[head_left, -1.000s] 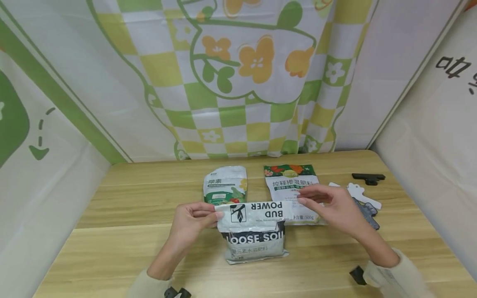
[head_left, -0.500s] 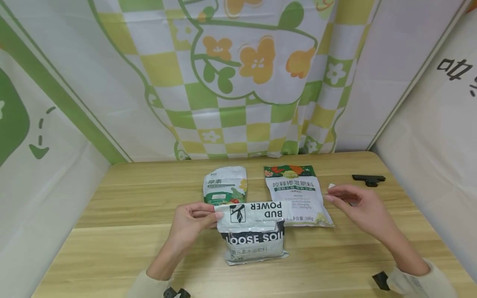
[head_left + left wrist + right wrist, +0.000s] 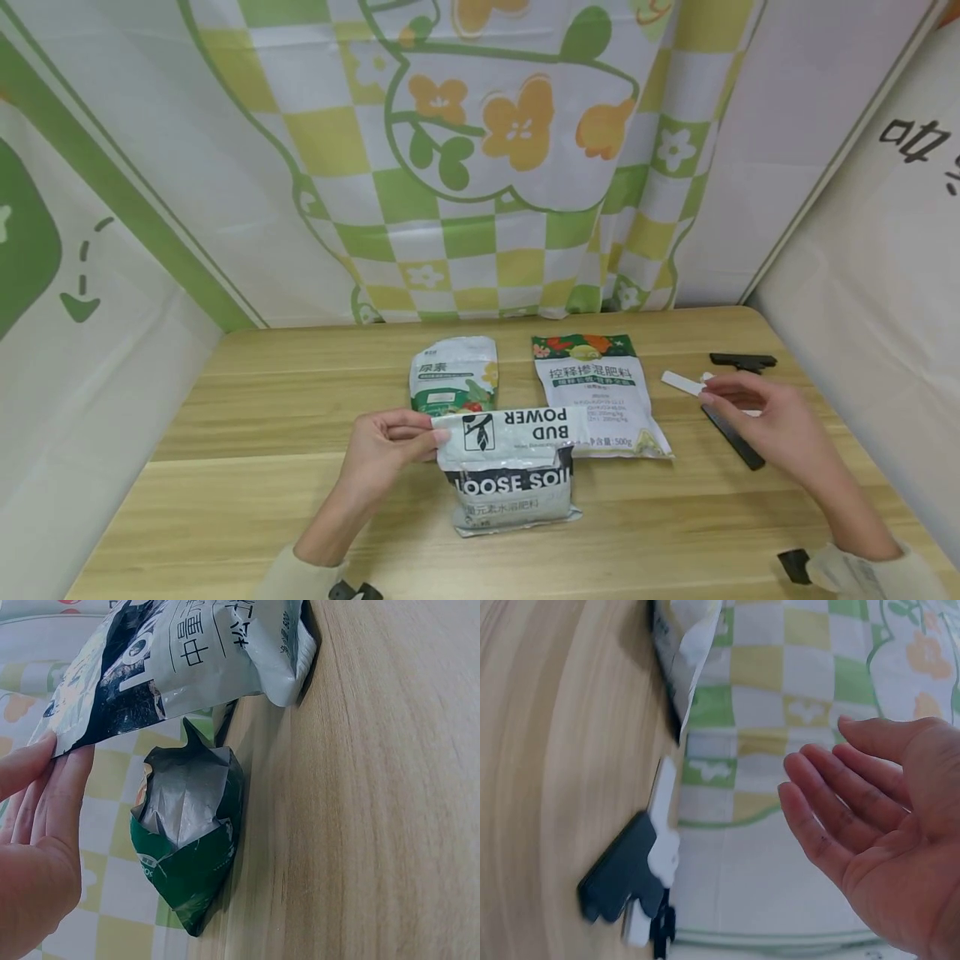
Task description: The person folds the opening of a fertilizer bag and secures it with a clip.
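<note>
A silver and black "LOOSE SOIL" bag (image 3: 517, 504) stands near the middle of the table, its top folded down over the front. The left hand (image 3: 386, 450) pinches the left end of that fold between thumb and fingers, as the left wrist view also shows. To the right, the right hand (image 3: 768, 421) hovers over a white bag clip (image 3: 681, 383) and a dark bag clip (image 3: 738, 442), partly covering them. Its fingers are loosely bent and hold nothing; the right wrist view shows a gap between this hand and the crossed clips.
Behind the soil bag lie a white and green pouch (image 3: 452, 375) and a larger white fertilizer bag (image 3: 596, 392). In the left wrist view the green pouch (image 3: 195, 859) gapes at its top. Another black clip (image 3: 742, 361) lies at the back right of the wooden table (image 3: 285, 392).
The right hand has moved right, from beside the bag's fold, past the white fertilizer bag to above the clips. The left hand and the soil bag have stayed in place.
</note>
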Tool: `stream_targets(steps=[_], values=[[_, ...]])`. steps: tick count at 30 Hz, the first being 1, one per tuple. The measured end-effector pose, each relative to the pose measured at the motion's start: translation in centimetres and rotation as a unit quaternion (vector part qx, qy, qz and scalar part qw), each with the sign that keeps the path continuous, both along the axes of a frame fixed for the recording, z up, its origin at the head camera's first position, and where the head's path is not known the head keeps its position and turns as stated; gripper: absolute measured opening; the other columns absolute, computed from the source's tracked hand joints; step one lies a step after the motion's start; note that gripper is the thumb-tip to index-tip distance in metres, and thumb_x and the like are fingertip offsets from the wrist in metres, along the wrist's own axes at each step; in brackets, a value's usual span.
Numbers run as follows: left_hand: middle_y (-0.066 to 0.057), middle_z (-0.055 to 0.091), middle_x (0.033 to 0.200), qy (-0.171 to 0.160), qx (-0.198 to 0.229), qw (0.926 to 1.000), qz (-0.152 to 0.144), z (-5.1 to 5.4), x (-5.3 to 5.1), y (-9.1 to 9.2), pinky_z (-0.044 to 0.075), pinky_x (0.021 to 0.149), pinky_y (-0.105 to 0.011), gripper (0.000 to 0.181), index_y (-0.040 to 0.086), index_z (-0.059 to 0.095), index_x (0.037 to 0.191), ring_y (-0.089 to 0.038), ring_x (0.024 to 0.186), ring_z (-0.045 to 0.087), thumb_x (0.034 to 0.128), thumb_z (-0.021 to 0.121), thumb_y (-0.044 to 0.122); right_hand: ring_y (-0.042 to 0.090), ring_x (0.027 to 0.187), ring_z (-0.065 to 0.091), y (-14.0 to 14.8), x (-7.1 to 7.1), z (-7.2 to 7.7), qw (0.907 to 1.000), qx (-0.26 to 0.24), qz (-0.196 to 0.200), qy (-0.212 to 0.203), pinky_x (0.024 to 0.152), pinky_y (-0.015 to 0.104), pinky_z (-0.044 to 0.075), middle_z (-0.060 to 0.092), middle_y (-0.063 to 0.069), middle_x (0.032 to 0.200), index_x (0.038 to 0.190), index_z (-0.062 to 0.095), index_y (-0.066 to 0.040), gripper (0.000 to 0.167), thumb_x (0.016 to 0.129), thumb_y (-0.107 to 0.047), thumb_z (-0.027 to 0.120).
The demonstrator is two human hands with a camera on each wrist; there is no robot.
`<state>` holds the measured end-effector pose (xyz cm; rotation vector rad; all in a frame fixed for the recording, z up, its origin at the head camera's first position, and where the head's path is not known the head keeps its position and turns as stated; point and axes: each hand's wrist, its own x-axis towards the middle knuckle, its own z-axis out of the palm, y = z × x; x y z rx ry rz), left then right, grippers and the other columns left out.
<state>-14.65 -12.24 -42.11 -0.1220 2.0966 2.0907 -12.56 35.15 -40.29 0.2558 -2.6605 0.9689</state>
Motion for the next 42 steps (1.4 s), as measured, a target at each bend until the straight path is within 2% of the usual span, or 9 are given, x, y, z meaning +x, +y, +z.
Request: stream_targets(steps=[6, 10, 13, 17, 21, 25, 29, 35, 42], values=[[-0.005, 0.081, 0.083, -0.005, -0.004, 1.0, -0.001, 0.0, 0.0, -0.1, 0.068, 0.074, -0.03, 0.018, -0.003, 0.073, 0.095, -0.014, 0.075, 0.078, 0.0827, 0.086, -0.002, -0.013, 0.082, 0.064, 1.7, -0.4, -0.9, 0.9978, 0.053, -0.035, -0.021, 0.068, 0.008, 0.054, 0.08, 0.02, 0.105, 0.113, 0.076, -0.001, 0.024, 0.097, -0.018, 0.077], [-0.005, 0.08, 0.083, -0.007, -0.008, 0.9999, -0.001, -0.1, 0.0, -0.1, 0.068, 0.074, -0.03, 0.018, -0.002, 0.073, 0.095, -0.014, 0.075, 0.078, 0.0823, 0.086, -0.001, 0.011, 0.078, 0.074, 2.9, -0.8, -1.9, 0.9958, 0.074, -0.04, -0.036, 0.065, 0.016, 0.058, 0.079, 0.024, 0.106, 0.112, 0.076, 0.002, 0.026, 0.096, -0.018, 0.078], [-0.005, 0.08, 0.082, -0.009, -0.009, 0.9999, -0.002, -0.2, -0.1, -0.1, 0.068, 0.075, -0.03, 0.018, -0.002, 0.073, 0.094, -0.015, 0.075, 0.078, 0.082, 0.086, -0.002, 0.03, 0.085, 0.076, 3.8, -1.1, -2.7, 0.9949, 0.077, -0.041, -0.051, 0.063, 0.023, 0.062, 0.077, 0.028, 0.109, 0.112, 0.075, 0.006, 0.028, 0.094, -0.015, 0.08], [-0.005, 0.081, 0.083, -0.009, -0.008, 0.9999, -0.006, -0.2, -0.1, -0.1, 0.068, 0.075, -0.031, 0.018, -0.001, 0.073, 0.094, -0.015, 0.076, 0.078, 0.0819, 0.086, -0.001, 0.046, 0.095, 0.072, 4.8, -1.3, -3.5, 0.989, 0.102, -0.051, -0.094, 0.068, 0.043, 0.064, 0.072, 0.034, 0.116, 0.116, 0.073, 0.009, 0.037, 0.092, -0.018, 0.082], [-0.005, 0.081, 0.084, -0.007, -0.01, 0.9999, -0.009, -0.2, -0.1, -0.1, 0.068, 0.075, -0.03, 0.018, 0.0, 0.074, 0.094, -0.015, 0.076, 0.078, 0.0819, 0.087, 0.001, 0.047, 0.097, 0.07, 5.3, -1.6, -4.0, 0.9799, 0.133, -0.058, -0.136, 0.076, 0.056, 0.06, 0.07, 0.036, 0.118, 0.121, 0.07, 0.011, 0.048, 0.091, -0.024, 0.083], [-0.004, 0.081, 0.083, -0.009, -0.008, 0.9999, -0.009, -0.1, -0.1, -0.1, 0.068, 0.076, -0.031, 0.017, 0.002, 0.073, 0.093, -0.015, 0.076, 0.078, 0.0819, 0.087, 0.0, 0.044, 0.098, 0.071, 5.6, -1.7, -4.2, 0.9749, 0.135, -0.06, -0.167, 0.08, 0.058, 0.06, 0.071, 0.036, 0.117, 0.125, 0.066, 0.013, 0.06, 0.089, -0.031, 0.085], [-0.003, 0.081, 0.082, -0.012, -0.005, 0.9999, -0.006, -0.1, -0.1, -0.1, 0.068, 0.076, -0.031, 0.017, 0.002, 0.073, 0.092, -0.015, 0.075, 0.078, 0.0818, 0.086, -0.002, 0.04, 0.097, 0.072, 5.8, -1.8, -4.2, 0.9723, 0.127, -0.06, -0.187, 0.08, 0.054, 0.061, 0.071, 0.034, 0.116, 0.126, 0.063, 0.014, 0.066, 0.088, -0.035, 0.086], [-0.003, 0.081, 0.083, -0.011, -0.005, 0.9999, -0.008, -0.1, -0.1, -0.2, 0.068, 0.076, -0.03, 0.016, 0.001, 0.073, 0.092, -0.014, 0.076, 0.078, 0.0824, 0.086, -0.001, 0.034, 0.09, 0.069, 5.9, -1.9, -4.2, 0.9678, 0.139, -0.066, -0.199, 0.072, 0.041, 0.057, 0.073, 0.026, 0.102, 0.118, 0.065, 0.013, 0.061, 0.087, -0.036, 0.085], [-0.002, 0.081, 0.083, -0.012, -0.01, 0.9998, -0.009, -0.2, -0.1, -0.3, 0.068, 0.075, -0.03, 0.016, 0.003, 0.073, 0.091, -0.014, 0.076, 0.078, 0.0824, 0.086, 0.0, 0.031, 0.085, 0.066, 6.0, -2.2, -4.0, 0.9628, 0.146, -0.075, -0.215, 0.067, 0.035, 0.051, 0.072, 0.021, 0.094, 0.11, 0.065, 0.01, 0.059, 0.086, -0.039, 0.086]])
